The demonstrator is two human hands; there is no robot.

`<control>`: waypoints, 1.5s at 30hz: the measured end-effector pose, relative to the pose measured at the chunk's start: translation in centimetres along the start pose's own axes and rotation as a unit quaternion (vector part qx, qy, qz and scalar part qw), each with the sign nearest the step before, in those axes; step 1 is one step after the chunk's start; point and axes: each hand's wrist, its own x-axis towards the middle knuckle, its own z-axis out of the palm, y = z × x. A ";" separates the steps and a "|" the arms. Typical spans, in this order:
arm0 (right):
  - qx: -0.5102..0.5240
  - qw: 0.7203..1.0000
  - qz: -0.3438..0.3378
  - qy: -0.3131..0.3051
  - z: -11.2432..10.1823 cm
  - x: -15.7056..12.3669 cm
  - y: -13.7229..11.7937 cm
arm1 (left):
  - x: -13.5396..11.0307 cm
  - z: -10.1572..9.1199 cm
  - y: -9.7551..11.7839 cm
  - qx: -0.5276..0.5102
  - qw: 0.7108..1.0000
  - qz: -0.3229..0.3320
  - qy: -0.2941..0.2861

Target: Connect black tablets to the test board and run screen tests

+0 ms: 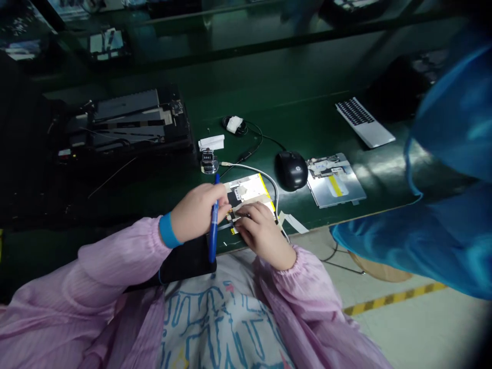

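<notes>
Although it lies mostly hidden under the 2 hands, the small flat board (248, 190) at the near edge of the green desk (307, 128) looks thin, light and stiff, with a yellow border and a black patch in its middle. In my judgement it is fragile: the bare parts on its face would not take pressure well, so the safest hold is by its edges, kept flat. A grey cable (265, 177) runs from its far side, so lifting it carelessly could tug on that.

The left hand (198, 211) is clenched around a blue pen (213, 225), held upright with its tip down, knuckles resting by the board's left edge. The right hand (259, 225) lies curled on the board's near side, fingertips pressing on it; whether it pinches anything small I cannot tell.

The black mouse (291, 170) just beyond carries a round logo that seems to read "hp". A small counter (208, 160) beside the cable shows digits too small to read. No other writing is legible.
</notes>
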 end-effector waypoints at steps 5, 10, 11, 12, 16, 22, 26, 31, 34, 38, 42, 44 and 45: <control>-0.009 0.999 0.048 -0.019 0.3 0.4 0.5 | -2.0 2.2 2.6 0.138 0.977 -0.002 -0.163; 0.001 1.000 -0.006 0.025 -0.2 0.3 0.5 | -2.3 3.2 2.7 0.103 0.977 -0.057 -0.177; 0.008 0.998 -0.023 0.054 -0.4 0.3 0.4 | -2.2 3.1 2.6 0.062 0.983 -0.068 -0.157; 0.019 0.995 -0.039 0.085 -0.5 0.3 0.2 | -2.0 2.9 2.6 0.014 0.987 -0.080 -0.136; 0.072 0.980 -0.064 0.173 -0.9 0.3 -0.3 | -1.8 2.2 2.3 -0.145 0.980 -0.116 -0.074; 0.084 0.982 0.007 0.170 -0.2 0.4 0.8 | -2.2 1.5 1.8 -0.072 0.991 -0.102 -0.046; 0.063 0.992 0.029 0.107 0.6 0.2 1.1 | -2.4 1.3 1.6 0.062 0.990 -0.093 -0.084; -0.018 0.999 0.020 0.041 0.8 0.2 0.7 | -2.4 1.4 1.4 0.137 0.977 -0.075 -0.145; -0.031 0.999 0.012 0.040 0.8 0.1 0.6 | -2.4 1.4 1.2 0.152 0.974 -0.072 -0.152; -0.032 0.998 0.004 0.050 1.0 0.0 0.7 | -2.4 1.4 1.2 0.150 0.974 -0.067 -0.155; -0.036 0.999 0.008 0.039 1.1 0.0 0.7 | -2.4 1.3 1.2 0.132 0.978 -0.065 -0.149; -0.044 0.998 0.005 0.038 1.1 0.0 0.7 | -2.4 1.3 1.1 0.124 0.979 -0.063 -0.147; -0.046 0.998 0.004 0.037 1.0 0.0 0.6 | -2.4 1.4 1.1 0.124 0.979 -0.063 -0.146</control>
